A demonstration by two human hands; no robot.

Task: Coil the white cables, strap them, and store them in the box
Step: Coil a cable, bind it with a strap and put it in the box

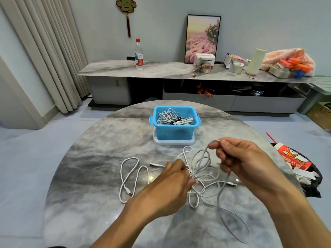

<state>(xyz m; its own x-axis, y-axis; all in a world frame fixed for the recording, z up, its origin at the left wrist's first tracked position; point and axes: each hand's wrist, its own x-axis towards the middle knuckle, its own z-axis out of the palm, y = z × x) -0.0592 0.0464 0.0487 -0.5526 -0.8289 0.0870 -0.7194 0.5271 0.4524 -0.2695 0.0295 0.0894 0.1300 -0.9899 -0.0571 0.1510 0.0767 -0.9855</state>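
Note:
A blue box [174, 133] stands on its white lid at the far middle of the round marble table [89, 158]. Inside it lies a coiled white cable [170, 119] bound with a dark strap. My right hand [240, 158] pinches a loop of a white cable [204, 161] and holds it lifted above the table. My left hand [172, 183] grips the lower part of those loops where the strands bunch together. Another loose white cable [132, 176] lies flat on the table to the left of my left hand.
A red-and-white paper packet on a black bag [297, 163] sits past the table's right edge. Behind the table runs a long low cabinet [161, 70] carrying a water bottle [139, 54], a framed picture and clutter. Curtains hang at the left.

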